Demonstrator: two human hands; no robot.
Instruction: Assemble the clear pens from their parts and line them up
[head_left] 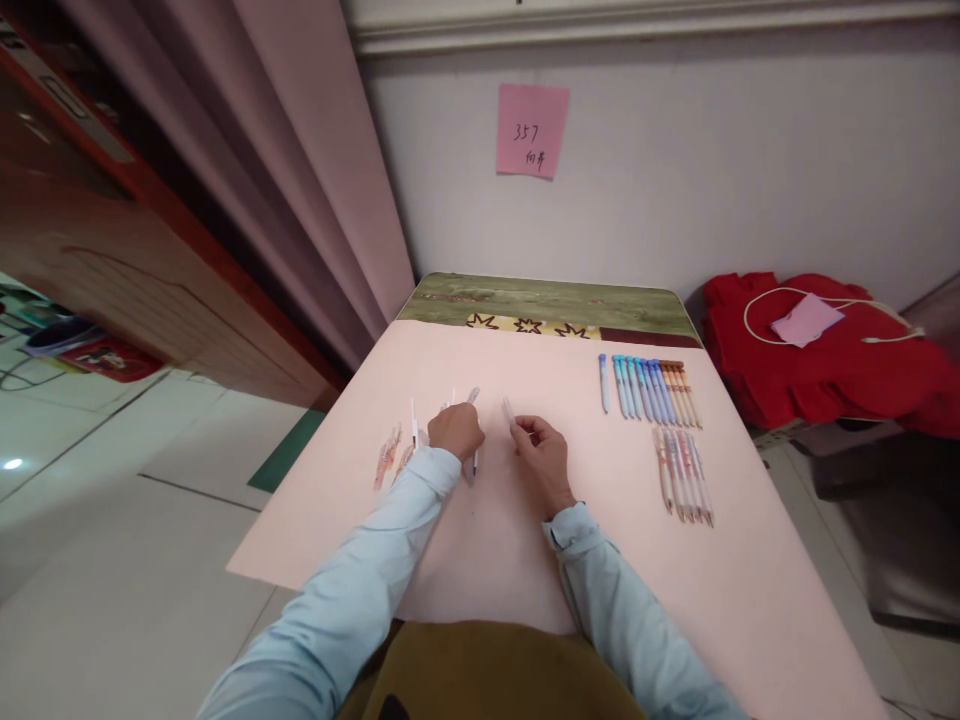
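Observation:
My right hand (pixel 546 458) pinches a slim, pale pen barrel (pixel 508 408) between thumb and fingertips, its end pointing away from me. Left of it, my left hand (pixel 456 432) is closed with its knuckles up, low over the paper; whatever its fingers hold is hidden. A clear pen part (pixel 473 395) shows just beyond that hand, and a thin white refill with a dark tip (pixel 475 464) shows at its right side. To its left lie a white pen refill (pixel 414 424) and several clear, orange-tinted pen barrels (pixel 388 458).
Blue and brown pens (pixel 637 388) lie in a row at the right, one blue pen (pixel 604 384) slightly apart. Below them is a group of clear pink-toned pens (pixel 684 477). Pale paper (pixel 600 560) covers the table. A red cloth-covered stool (pixel 825 370) stands beyond its right edge.

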